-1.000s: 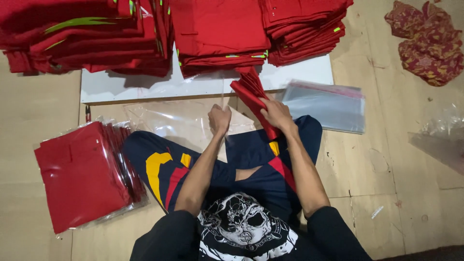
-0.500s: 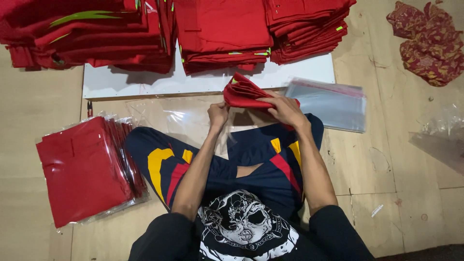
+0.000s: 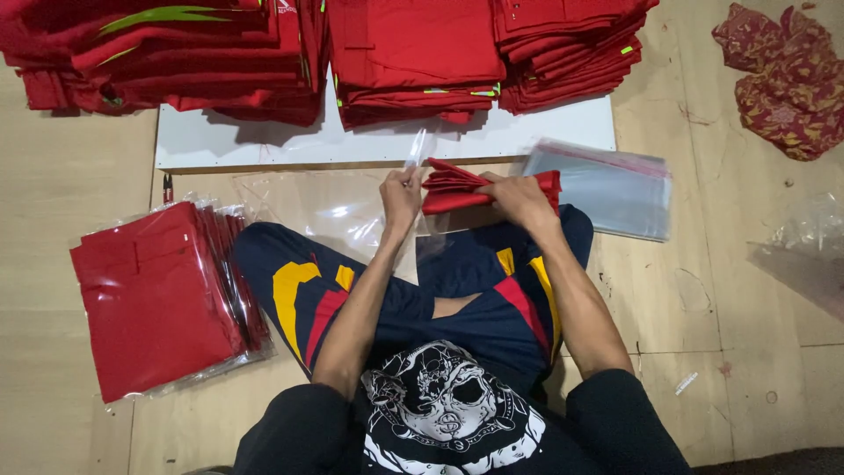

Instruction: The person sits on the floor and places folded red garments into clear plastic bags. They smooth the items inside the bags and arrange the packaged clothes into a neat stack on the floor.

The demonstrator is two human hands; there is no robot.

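I sit cross-legged on the wooden floor. My right hand (image 3: pixel 519 199) grips a folded red garment (image 3: pixel 457 186) held flat in front of me. My left hand (image 3: pixel 401 195) pinches the open edge of a clear plastic bag (image 3: pixel 330 209) that lies on the floor to the left, and lifts that edge beside the garment's left end. The garment's end sits right at the bag's mouth; I cannot tell whether it is inside.
Stacks of folded red garments (image 3: pixel 413 53) rest on a white board (image 3: pixel 264 141) ahead. Bagged red garments (image 3: pixel 158 295) are piled at my left. A stack of clear bags (image 3: pixel 607 189) lies to the right, patterned red cloth (image 3: pixel 782 79) at far right, crumpled plastic (image 3: pixel 804 255) near it.
The red garment came down from the stack and was turned flat in my right hand. My left hand took up the bag's edge and raised it.
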